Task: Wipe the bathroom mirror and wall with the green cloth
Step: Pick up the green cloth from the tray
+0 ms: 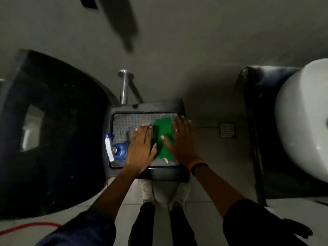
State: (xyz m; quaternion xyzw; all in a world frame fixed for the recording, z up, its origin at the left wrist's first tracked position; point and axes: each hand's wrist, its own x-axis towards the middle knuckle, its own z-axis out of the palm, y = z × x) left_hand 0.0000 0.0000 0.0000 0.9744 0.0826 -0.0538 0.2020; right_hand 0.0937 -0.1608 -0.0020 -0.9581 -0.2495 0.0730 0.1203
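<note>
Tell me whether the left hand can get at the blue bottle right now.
Probably yes. The left hand lies flat on the tray, just beside the blue bottle. Nothing lies between them.

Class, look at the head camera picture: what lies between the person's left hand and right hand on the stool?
In the head view, the green cloth lies flat between the left hand and right hand on the stool; the right thumb rests on it.

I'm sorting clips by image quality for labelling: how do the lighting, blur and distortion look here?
Head view: dim overall, with the dark counter nearly black; the green cloth and both hands, left and right, stay readable; a smeared dark shape at the top shows motion blur; wide-angle bending curves the white basin and counter edges.
</note>
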